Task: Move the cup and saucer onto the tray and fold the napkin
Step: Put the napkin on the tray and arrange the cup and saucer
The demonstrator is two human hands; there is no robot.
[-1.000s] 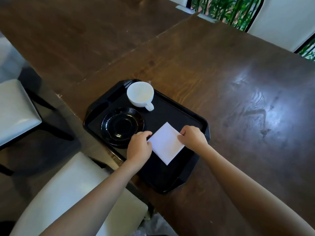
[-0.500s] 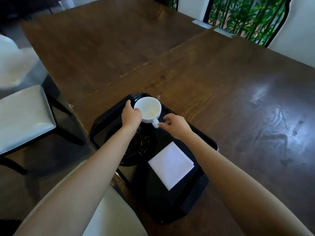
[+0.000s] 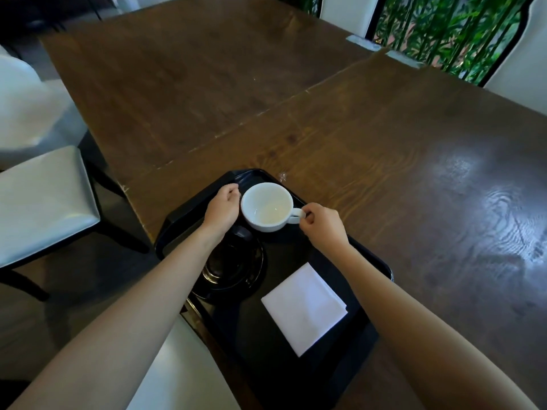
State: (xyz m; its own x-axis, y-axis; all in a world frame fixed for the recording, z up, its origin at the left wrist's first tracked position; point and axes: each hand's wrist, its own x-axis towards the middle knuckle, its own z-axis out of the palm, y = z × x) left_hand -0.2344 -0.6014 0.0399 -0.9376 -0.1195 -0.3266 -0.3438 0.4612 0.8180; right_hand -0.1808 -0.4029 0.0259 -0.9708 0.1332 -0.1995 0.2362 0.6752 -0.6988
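Both hands are now at the white cup [image 3: 268,207], at the far end of the black tray [image 3: 381,263]; a second ago they were pressing the white napkin [image 3: 305,309] flat near the middle of the tray. The left hand [image 3: 222,210] is loosely curled against the cup's left wall, and I cannot tell if it truly grips it. The right hand [image 3: 321,226] pinches the handle between thumb and fingers, nearly closed. The cup looks raised a little from the tray floor, but I am not sure.

The napkin now lies as a neat folded square on the near right part of the tray, so I judge the folding finished. The black saucer [image 3: 233,266] sits on the tray's left side, just nearer than the cup and partly under the left forearm. Cup, saucer and napkin are all on the tray, so what remains, I think, is to put the cup on the saucer.

For moving, the way is short. The tray rim rises close behind the cup and on its left, so the cup should come toward the person, not outward. The wooden table [image 3: 414,149] beyond the tray is bare, and the tray's near end hangs slightly over the table edge, above a white chair [image 3: 183,368].
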